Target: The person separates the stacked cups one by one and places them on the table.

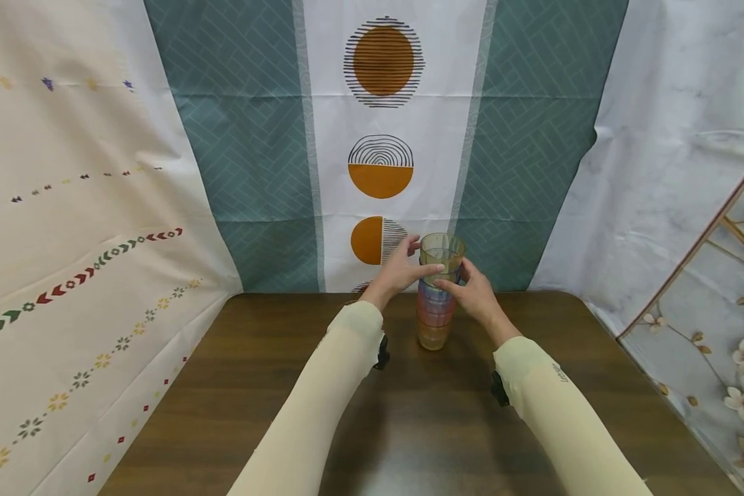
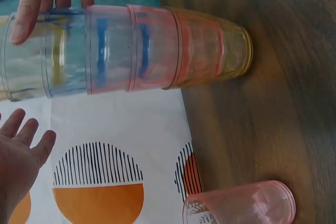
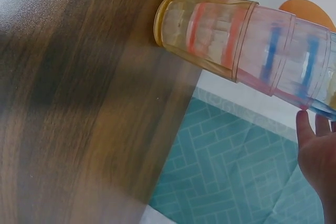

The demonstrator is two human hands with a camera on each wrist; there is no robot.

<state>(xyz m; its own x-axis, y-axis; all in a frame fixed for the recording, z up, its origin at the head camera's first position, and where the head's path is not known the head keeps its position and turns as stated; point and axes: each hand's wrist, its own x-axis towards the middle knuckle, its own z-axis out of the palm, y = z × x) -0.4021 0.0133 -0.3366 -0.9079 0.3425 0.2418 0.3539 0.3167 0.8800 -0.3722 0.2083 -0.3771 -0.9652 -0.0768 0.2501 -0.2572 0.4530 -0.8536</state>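
A tall stack of tinted see-through cups (image 1: 435,311) stands upright near the table's back edge, yellow at the top, then blue, pink and amber at the base. My right hand (image 1: 479,295) holds its upper part from the right, thumb across the front and fingers behind. On the other side, my left hand (image 1: 398,270) is spread beside the top cups, thumb reaching across the front. In the left wrist view the left hand's fingers (image 2: 44,144) look straight and apart from the stack. A single pink cup (image 2: 247,204) stands left of the stack, mostly hidden by my left arm in the head view.
The brown wooden table (image 1: 242,413) ends just behind the cups. A patterned cloth (image 1: 384,207) with green bands and orange circles hangs behind it. More cloth hangs on the left and right sides.
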